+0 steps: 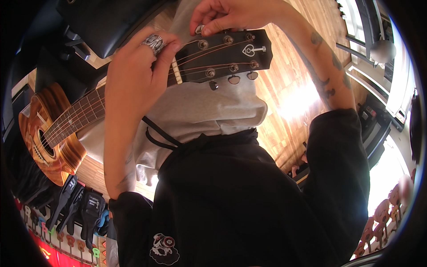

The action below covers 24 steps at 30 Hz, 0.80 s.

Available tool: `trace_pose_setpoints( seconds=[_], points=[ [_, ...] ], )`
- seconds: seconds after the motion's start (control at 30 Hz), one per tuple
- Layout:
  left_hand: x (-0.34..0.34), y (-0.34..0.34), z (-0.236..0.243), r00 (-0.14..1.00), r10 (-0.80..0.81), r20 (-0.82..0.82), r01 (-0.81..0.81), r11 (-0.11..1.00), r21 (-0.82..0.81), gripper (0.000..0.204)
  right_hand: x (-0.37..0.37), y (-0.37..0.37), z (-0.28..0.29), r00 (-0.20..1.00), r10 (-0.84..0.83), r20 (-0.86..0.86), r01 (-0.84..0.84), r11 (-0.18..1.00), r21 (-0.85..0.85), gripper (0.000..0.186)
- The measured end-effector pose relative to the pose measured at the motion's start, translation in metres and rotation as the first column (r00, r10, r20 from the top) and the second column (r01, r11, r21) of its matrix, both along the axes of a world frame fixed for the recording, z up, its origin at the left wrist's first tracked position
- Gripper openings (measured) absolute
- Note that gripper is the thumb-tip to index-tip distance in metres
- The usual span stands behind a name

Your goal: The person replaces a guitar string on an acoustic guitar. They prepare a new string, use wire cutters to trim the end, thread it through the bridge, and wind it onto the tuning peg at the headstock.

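Observation:
An acoustic guitar (pixel 66 153) with a glossy wood-grain body lies across my lap, its neck reaching right to a black headstock (pixel 240 60). My right hand (pixel 227 18) pinches a tuning peg (pixel 199 29) on the headstock's far edge, the one closest to the nut. Beside the pale nut (pixel 176 71), my left hand (pixel 140 73) is closed, a large silver ring (pixel 153 43) on one finger. A string runs from the nearest tuner post (pixel 203 44) to its pinched thumb and forefinger. Other strings pass to their posts. The left hand hides part of the neck.
Grey trousers (pixel 213 107) support the neck. A black padded seat (pixel 100 26) stands at the far left. Black gig bags (pixel 91 209) and rows of small hanging instruments (pixel 80 247) line the lower left; more hang at right. Sunlight strikes the wooden floor (pixel 298 100).

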<state>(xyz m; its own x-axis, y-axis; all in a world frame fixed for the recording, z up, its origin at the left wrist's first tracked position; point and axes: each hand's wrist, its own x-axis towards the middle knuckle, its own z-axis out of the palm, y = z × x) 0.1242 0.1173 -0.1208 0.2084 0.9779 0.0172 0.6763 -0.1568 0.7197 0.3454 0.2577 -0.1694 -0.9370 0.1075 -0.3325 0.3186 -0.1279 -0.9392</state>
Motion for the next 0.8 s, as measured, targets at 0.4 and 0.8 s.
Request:
trace_pose_setpoints(
  seconds=[0.4, 0.8],
  points=[
    [-0.006, -0.012, 0.003, 0.996, 0.056, -0.063, -0.052, 0.997, 0.057, 0.015, 0.001, -0.006, 0.004, 0.999, -0.049, 0.009, 0.049, 0.998, -0.025, 0.023],
    [-0.008, -0.015, -0.003, 0.976, -0.035, -0.213, 0.093, 0.958, 0.27, 0.014, 0.001, -0.007, 0.001, 0.998, -0.066, -0.009, 0.065, 0.99, -0.124, 0.02]
  ],
)
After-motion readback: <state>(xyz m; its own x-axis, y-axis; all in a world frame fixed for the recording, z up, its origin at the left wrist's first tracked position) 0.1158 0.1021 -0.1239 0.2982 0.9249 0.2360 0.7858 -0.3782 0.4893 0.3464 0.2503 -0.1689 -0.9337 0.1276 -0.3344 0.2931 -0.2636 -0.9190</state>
